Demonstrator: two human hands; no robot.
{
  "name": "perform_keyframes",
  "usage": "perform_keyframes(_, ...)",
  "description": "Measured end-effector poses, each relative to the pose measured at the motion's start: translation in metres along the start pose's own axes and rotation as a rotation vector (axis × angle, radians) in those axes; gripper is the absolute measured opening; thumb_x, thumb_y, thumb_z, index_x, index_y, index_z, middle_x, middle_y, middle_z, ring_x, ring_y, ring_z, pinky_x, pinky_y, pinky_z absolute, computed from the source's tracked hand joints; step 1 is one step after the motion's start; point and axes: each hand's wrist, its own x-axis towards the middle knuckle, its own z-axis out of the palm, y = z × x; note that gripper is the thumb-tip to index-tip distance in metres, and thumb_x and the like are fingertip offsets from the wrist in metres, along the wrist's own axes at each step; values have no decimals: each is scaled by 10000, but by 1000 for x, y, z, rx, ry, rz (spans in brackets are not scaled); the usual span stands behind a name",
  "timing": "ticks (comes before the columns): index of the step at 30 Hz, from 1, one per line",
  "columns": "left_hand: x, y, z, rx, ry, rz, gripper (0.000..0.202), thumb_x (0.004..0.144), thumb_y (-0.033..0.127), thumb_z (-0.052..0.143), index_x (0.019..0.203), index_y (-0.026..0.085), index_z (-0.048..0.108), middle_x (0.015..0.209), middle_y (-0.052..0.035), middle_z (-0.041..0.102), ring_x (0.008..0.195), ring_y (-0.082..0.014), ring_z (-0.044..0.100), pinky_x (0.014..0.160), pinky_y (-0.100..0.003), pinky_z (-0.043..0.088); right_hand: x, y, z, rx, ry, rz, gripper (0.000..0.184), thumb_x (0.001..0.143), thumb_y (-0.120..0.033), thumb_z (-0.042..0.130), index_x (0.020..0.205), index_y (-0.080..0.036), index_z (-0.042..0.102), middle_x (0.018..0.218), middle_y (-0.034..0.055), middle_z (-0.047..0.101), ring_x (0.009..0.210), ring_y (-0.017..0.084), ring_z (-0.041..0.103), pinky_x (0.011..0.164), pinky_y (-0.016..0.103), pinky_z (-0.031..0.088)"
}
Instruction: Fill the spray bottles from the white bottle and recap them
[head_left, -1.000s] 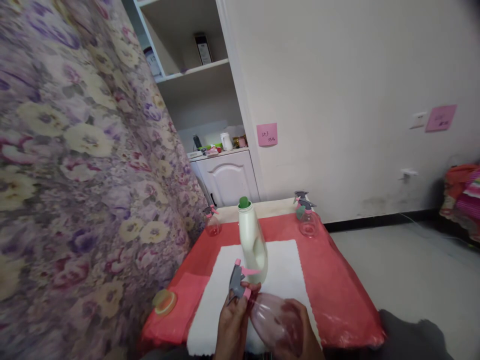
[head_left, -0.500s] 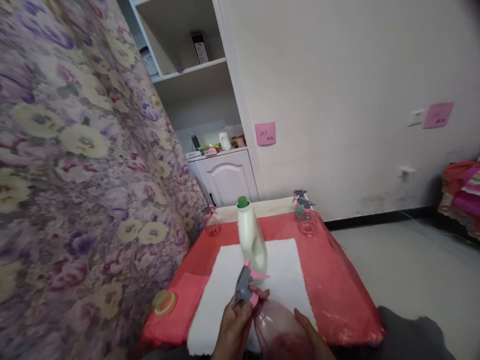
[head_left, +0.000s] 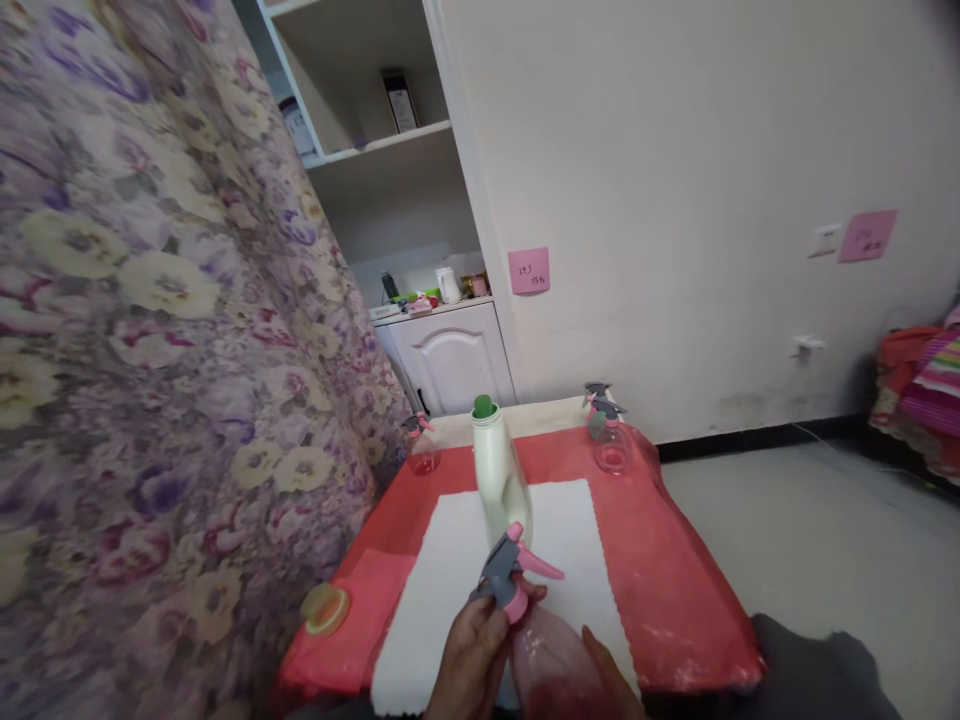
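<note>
A clear pinkish spray bottle (head_left: 553,655) with a grey and pink trigger head is held close to me, low in the view. My left hand (head_left: 474,650) is closed around its pink collar, just under the trigger head. Against the bottle's right side rests my right hand (head_left: 609,672), wrapped round the body; its lower part is cut off by the frame edge. Just beyond stands a pale green jug-shaped bottle (head_left: 495,465) with a green top, upright on a white cloth (head_left: 427,590).
A red cover (head_left: 675,570) lies over the table. One spray bottle (head_left: 423,450) stands at the far left, and others (head_left: 613,452) at the far right. A round yellowish lid-like thing (head_left: 325,609) lies at the left edge, near the floral curtain (head_left: 187,400).
The spray bottle in my hands has turned more upright, its trigger head shifting a little to the right. Both hands keep their hold. The camera view has shifted slightly.
</note>
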Motion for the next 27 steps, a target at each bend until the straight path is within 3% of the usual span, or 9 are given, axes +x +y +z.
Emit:
perform_keyframes(3,0,1,5,-51,-36,28,434,809,413,680,1179,187,664,1208,-137,685,1244,-313,543,1155,-502,240,-6,0,0,43,63,47,553,719,-696,533,816,-191,736,848,100,738,826,296,707,706,427,539)
perform_keyframes(6,-1,2,14,-137,-43,48,427,837,367,649,1239,225,626,1276,-118,657,1252,-293,540,1154,-481,250,-7,-1,0,111,183,74,478,656,-662,642,747,-200,726,807,99,735,792,301,707,644,411,537)
perform_keyframes(9,-1,1,22,-189,-1,71,409,824,349,665,1215,228,639,1255,-109,666,1224,-285,559,1132,-462,296,-9,-2,-1,136,238,59,500,597,-689,682,746,-213,723,824,101,743,838,319,701,649,434,542)
perform_keyframes(13,-1,-1,23,-163,108,59,519,708,372,785,1188,229,648,1170,-99,700,1151,-279,599,1049,-416,389,-11,-2,1,141,244,62,527,624,-688,680,763,-182,723,771,104,739,827,296,703,708,434,544)
perform_keyframes(16,-1,-1,20,-76,142,10,508,690,388,801,1141,197,665,1078,-108,726,1042,-249,635,944,-355,436,-7,-3,7,135,175,44,575,636,-692,658,917,-194,721,944,121,742,953,315,684,739,451,548)
perform_keyframes(18,-1,-1,18,-27,100,-12,462,726,400,770,1126,190,668,1025,-105,730,983,-229,641,887,-329,441,-1,-4,13,122,114,30,575,628,-683,651,1001,-248,704,1039,101,728,1025,339,659,718,477,554)
perform_keyframes(22,-1,2,17,32,-16,-14,395,739,453,743,1013,171,701,995,-109,707,1013,-260,616,858,-329,434,10,-7,19,69,50,19,414,679,-542,668,1028,-318,677,1006,25,731,1043,303,659,712,459,562)
perform_keyframes(27,-2,5,19,34,-44,-5,371,809,450,671,1064,181,681,971,-97,683,1027,-263,602,914,-365,412,13,-10,22,22,-26,31,429,776,-526,614,1087,-233,648,980,51,725,954,243,687,722,418,566)
